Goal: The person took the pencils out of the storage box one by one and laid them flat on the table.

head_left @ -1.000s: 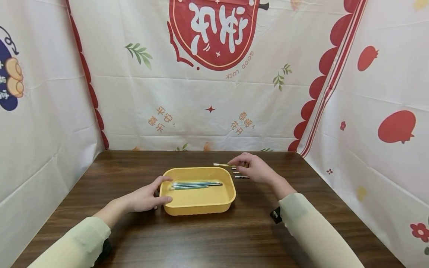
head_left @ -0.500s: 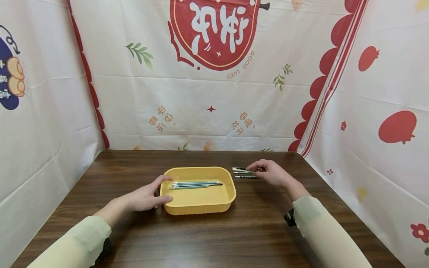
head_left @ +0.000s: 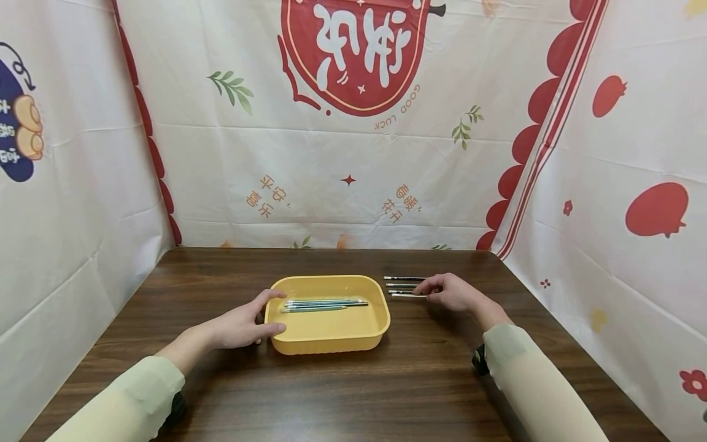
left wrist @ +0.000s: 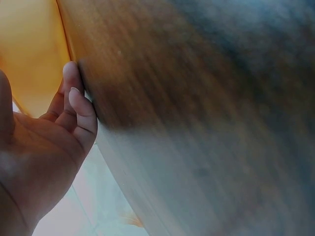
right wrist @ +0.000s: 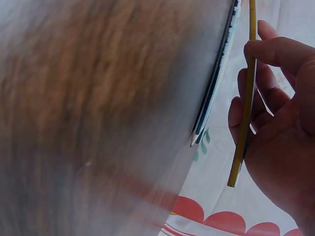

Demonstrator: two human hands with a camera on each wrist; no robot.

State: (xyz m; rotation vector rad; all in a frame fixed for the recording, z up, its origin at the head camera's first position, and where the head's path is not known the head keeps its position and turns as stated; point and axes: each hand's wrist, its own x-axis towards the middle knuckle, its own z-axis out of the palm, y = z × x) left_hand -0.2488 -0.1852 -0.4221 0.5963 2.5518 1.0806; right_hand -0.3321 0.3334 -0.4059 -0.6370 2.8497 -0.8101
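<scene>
My left hand (head_left: 240, 325) grips the left end of a yellow plastic tray (head_left: 326, 347), with thumb and index finger over its rim. In the left wrist view, the other fingers (left wrist: 84, 110) curl against the tray's outer wall. Several teal and dark pencils (head_left: 317, 305) lie side by side inside the tray. To the tray's right, my right hand (head_left: 458, 294) pinches a yellowish pencil (right wrist: 249, 88) between thumb and fingers; its lower end looks flat in the right wrist view. This hand is low at the near side of a row of pencils (head_left: 403, 278), partly covering them.
A dark wood-grain table (head_left: 331, 393) carries everything. White printed cloth (head_left: 342, 153) hangs behind the table and along both sides. Black straps with small devices (head_left: 480, 361) sit at the cuffs of both sleeves.
My right hand, with the pencil, has moved right from beyond the tray's far right corner, then nearer to me across the row of pencils. The left hand and tray have stayed put.
</scene>
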